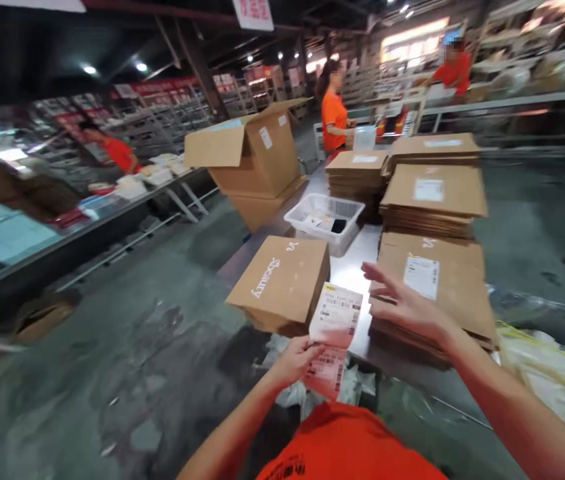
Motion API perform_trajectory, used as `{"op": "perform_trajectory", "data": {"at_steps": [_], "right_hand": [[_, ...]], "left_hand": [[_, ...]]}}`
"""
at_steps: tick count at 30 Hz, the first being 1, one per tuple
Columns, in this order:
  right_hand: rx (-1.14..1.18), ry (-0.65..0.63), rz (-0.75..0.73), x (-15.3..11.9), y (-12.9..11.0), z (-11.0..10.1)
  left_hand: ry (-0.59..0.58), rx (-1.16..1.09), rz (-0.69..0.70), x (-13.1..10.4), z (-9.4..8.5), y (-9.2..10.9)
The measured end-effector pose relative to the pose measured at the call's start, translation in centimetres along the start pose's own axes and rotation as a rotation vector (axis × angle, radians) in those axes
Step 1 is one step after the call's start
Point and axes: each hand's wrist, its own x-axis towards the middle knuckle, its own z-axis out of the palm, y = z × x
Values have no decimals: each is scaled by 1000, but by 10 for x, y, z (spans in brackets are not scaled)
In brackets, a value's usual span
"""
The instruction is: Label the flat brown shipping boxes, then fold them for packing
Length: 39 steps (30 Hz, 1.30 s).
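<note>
My left hand (296,360) pinches the edge of a printed shipping label sheet (337,310), which hangs in front of me with its lower half folded toward my body. To the right of the sheet, my right hand (402,300) is raised with its fingers spread and nothing in them. Just beyond the left hand sits a closed brown cardboard box (282,277) with white lettering on top. Under and beside my right hand lies a stack of flattened cardboard boxes (455,280), its top one bearing a white label (421,277).
Behind the box stands a white plastic basket (307,217) with small items inside. More flattened-box stacks (435,187) line the table's right side. A large open carton (262,160) is at the far left end. Plastic bags (547,373) lie at right. Several people in orange shirts (333,120) are farther off.
</note>
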Motion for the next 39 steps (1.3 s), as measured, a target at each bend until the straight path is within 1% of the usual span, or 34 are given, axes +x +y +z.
{"op": "perform_trajectory", "data": {"at_steps": [1,2,3,4,5,7,9,10,13,16,19,21,22,24,26,28,30,31,33,34,35,36,38,39], "right_hand": [[92,-131,-27,12,-14,21],[137,-217,-31,23,-25,40],[145,-266,-18,32,-32,56],[130,-284,3,40,-37,71],[103,-282,24,46,-40,84],[48,-282,32,53,-44,106],[11,-309,4,55,-48,128],[-20,-319,-17,55,-50,138],[-141,-283,-66,57,-56,167],[-212,-239,-63,63,-58,188],[-174,-269,-44,66,-59,202],[-101,-315,-23,67,-63,208],[-58,-344,-5,68,-66,209],[14,-374,34,71,-71,210],[55,-350,53,77,-73,209],[59,-323,47,88,-70,208],[31,-309,19,106,-61,207],[1,-274,3,118,-54,207],[-104,-137,-26,147,-38,207],[-181,-67,-44,163,-30,207],[-280,-23,-62,179,-23,206],[-398,-16,-81,193,-16,205],[-646,-59,-94,216,-6,203],[-752,-68,-75,223,-4,202]], "left_hand": [[8,3,4,-1,-2,-2],[15,8,4,-3,-7,-4],[30,16,6,-5,-12,-7],[66,27,20,-9,-18,-10],[130,45,50,-13,-24,-12],[346,100,145,-24,-33,-17],[567,116,222,-35,-40,-19],[633,97,233,-40,-41,-18],[738,41,229,-48,-46,-16],[805,5,191,-49,-53,-14],[756,-213,152,-44,-68,-10],[676,-338,161,-39,-81,-4],[628,-367,159,-36,-88,-1],[556,-369,124,-29,-104,3],[533,-334,73,-21,-117,4],[528,-289,42,-12,-128,1],[518,-242,30,-2,-138,-7],[517,-222,20,2,-144,-12],[499,-211,-23,7,-156,-25],[468,-222,-61,7,-161,-34],[425,-241,-113,4,-167,-43],[379,-261,-171,-2,-172,-53],[314,-263,-263,-21,-181,-74],[297,-248,-283,-32,-185,-82]]}}
